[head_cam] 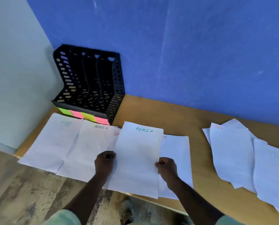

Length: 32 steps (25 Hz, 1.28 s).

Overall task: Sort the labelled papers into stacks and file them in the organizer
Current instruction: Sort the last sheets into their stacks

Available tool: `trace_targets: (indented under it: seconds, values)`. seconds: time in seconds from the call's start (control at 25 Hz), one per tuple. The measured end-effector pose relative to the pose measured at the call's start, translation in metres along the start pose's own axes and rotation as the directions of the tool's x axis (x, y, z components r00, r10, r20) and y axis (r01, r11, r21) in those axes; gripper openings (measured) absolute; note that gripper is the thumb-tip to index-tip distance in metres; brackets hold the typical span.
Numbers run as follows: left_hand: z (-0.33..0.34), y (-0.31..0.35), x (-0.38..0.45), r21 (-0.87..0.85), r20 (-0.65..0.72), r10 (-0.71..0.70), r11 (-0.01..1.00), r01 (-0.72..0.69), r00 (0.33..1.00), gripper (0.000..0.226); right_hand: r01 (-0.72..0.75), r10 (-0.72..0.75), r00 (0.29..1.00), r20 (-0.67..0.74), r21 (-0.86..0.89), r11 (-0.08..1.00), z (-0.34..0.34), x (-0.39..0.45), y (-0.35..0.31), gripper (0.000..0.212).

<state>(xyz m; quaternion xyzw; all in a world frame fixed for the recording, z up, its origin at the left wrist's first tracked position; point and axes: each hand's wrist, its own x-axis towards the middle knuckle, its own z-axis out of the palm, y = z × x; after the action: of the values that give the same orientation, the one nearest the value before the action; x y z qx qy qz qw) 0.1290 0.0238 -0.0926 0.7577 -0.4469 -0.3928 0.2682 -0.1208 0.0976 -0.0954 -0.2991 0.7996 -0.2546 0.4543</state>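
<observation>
Head view.

Held item: one white sheet marked "ADMIN" [138, 158] in green, frame centre, gripped at both side edges. Left hand [105, 162] pinches its left edge, fingers curled; right hand [167, 167] pinches its right edge, fingers curled. The sheet lies over other papers on the wooden table [181, 120].

Laid out, 9 o'clock of the held sheet: a sheet marked "HR" [52, 140], faint lettering, at the table's left end; just beside it a second "ADMIN" sheet [90, 148]; then a sheet with red letters "SP" [115, 135], mostly covered by the held sheet.

At 3 o'clock of the held sheet: a sheet with red letters ending "CE" [175, 153], partly covered.

Well apart, at 3 o'clock near the frame edge: a loose overlapping pile of papers [233, 153], top label red and unreadable.

At 11 o'clock: black perforated organizer [90, 82], upright in the wall corner, several slots, with green and pink sticky notes [83, 115] along its front base.

Background: blue wall [200, 54].
</observation>
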Motion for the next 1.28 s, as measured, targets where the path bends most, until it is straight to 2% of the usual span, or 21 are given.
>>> trace_targets:
  seconds: [0.08,0.24,0.44,0.6,0.72,0.84,0.96,1.04,1.16,1.28]
  values:
    - [-0.036,-0.011,0.022,0.053,-0.090,-0.018,0.998,0.023,0.996,0.011,-0.005,0.005,1.000,-0.006,-0.003,1.000,0.040,-0.008,-0.026,0.006]
    - [-0.104,-0.036,0.066,0.136,-0.207,-0.013,0.990,0.042,0.978,0.007,-0.001,0.004,0.998,0.070,-0.034,0.999,0.117,-0.019,-0.071,0.020]
    - [-0.145,-0.049,0.116,0.150,-0.281,-0.105,0.977,0.152,0.954,0.009,0.056,-0.043,0.992,0.116,-0.115,0.992,0.177,-0.008,-0.109,0.017]
    - [-0.150,-0.048,0.142,0.146,-0.265,-0.126,0.975,0.169,0.956,0.008,0.075,-0.053,0.993,0.107,-0.218,0.973,0.200,0.007,-0.124,0.020]
    - [-0.141,-0.045,0.149,0.198,-0.203,-0.106,0.969,0.147,0.973,0.010,0.059,-0.041,0.997,0.072,-0.274,0.960,0.203,0.015,-0.121,0.023]
    - [-0.134,-0.046,0.149,0.294,-0.181,-0.042,0.951,0.095,0.983,0.015,0.024,-0.012,0.999,0.052,-0.230,0.973,0.197,0.019,-0.115,0.025]
    - [-0.131,-0.046,0.140,0.364,-0.208,-0.020,0.926,0.096,0.978,0.041,-0.005,0.005,1.000,0.002,-0.166,0.986,0.183,0.018,-0.107,0.034]
    - [-0.126,-0.040,0.130,0.401,-0.257,0.005,0.910,0.101,0.967,0.047,-0.023,0.021,1.000,-0.020,-0.116,0.993,0.169,0.017,-0.099,0.031]
    - [-0.105,-0.032,0.113,0.424,-0.258,0.095,0.905,0.024,0.962,0.037,-0.053,0.051,0.997,-0.049,-0.032,0.998,0.137,0.012,-0.084,0.023]
    - [-0.066,-0.020,0.094,0.372,-0.093,0.217,0.913,-0.168,0.972,0.018,-0.087,0.096,0.987,-0.130,0.070,0.994,0.088,0.011,-0.065,0.018]
